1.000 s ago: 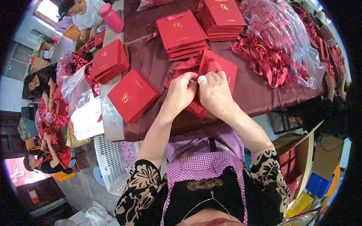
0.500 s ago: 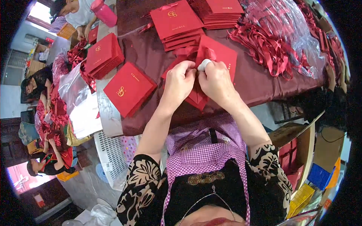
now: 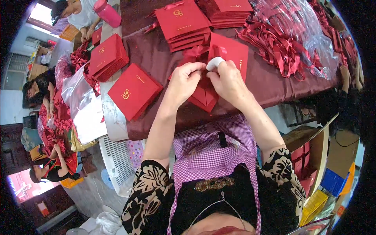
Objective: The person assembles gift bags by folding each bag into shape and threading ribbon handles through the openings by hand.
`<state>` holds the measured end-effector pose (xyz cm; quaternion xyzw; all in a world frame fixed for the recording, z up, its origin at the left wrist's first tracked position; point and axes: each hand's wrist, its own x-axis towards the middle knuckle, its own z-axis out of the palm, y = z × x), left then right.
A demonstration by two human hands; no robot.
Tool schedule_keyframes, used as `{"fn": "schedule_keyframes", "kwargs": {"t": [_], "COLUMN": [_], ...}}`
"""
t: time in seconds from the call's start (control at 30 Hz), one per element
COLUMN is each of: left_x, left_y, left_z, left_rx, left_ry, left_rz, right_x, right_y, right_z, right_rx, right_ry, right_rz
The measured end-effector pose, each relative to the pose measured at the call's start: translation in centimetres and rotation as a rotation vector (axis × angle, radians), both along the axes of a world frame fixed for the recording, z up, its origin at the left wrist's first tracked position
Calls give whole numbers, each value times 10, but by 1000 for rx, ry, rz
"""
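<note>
Both my hands meet over a red card bag (image 3: 236, 49), which lies turned at an angle near the table's front edge. My left hand (image 3: 181, 87) pinches thumb and forefinger together on a red ribbon (image 3: 194, 52). Closed beside it, fingertips almost touching, my right hand (image 3: 231, 82) grips the same ribbon; a white covering (image 3: 214, 64) wraps one of its fingers. The exact pinch point is partly hidden by my fingers. Beneath my hands a folded red piece (image 3: 204, 100) points towards me.
Stacks of red bags stand to the left (image 3: 135, 92) and at the back (image 3: 183, 21). Loose red ribbons (image 3: 270, 49) lie on the right beside clear plastic wrap (image 3: 313, 43). A white plastic basket (image 3: 115, 166) is below the table's left end. Other people work at the far left.
My hands stay together over the bag, with the right fingers shifted slightly and the white-covered finger raised more into view. The bag's upper part has moved a little to the right.
</note>
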<state>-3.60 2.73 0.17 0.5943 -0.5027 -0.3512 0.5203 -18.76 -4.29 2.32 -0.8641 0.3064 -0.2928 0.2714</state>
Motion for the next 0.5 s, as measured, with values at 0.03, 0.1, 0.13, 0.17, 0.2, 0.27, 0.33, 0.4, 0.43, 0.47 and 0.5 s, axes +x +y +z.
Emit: {"fn": "schedule_keyframes", "kwargs": {"t": [0.03,0.1,0.13,0.17,0.2,0.27,0.33,0.4,0.43,0.47,0.5], "left_x": [1,2,2,2,2,1,2,4,3,2,0], "left_y": [0,0,-3,-4,-5,-5,-5,-7,-8,-8,-8], "left_z": [0,1,2,-1,-8,-6,-4,-7,-8,-9,-10], "left_rx": [-87,-64,-45,-47,-44,-55,-58,-69,-77,-80,-92], "left_ry": [-81,-139,-196,-196,-248,-305,-379,-415,-446,-444,-500], "left_rz": [0,2,-4,-3,-7,-7,-58,-60,-70,-72,-66], "right_x": [-2,-3,-3,-4,-4,-5,-5,-4,-5,-7,-8], "right_y": [-2,-2,-4,-7,-10,-12,-13,-14,-15,-17,-20], "right_z": [2,6,4,0,-4,-6,-5,-4,-5,-5,-5], "right_rx": [24,75,72,33,-6,-10,-9,-43,-44,-50,-56], "right_ry": [0,31,31,19,8,23,40,51,53,44,36], "right_rz": [14,16,16,57,98,118,141,165,163,199,234]}}
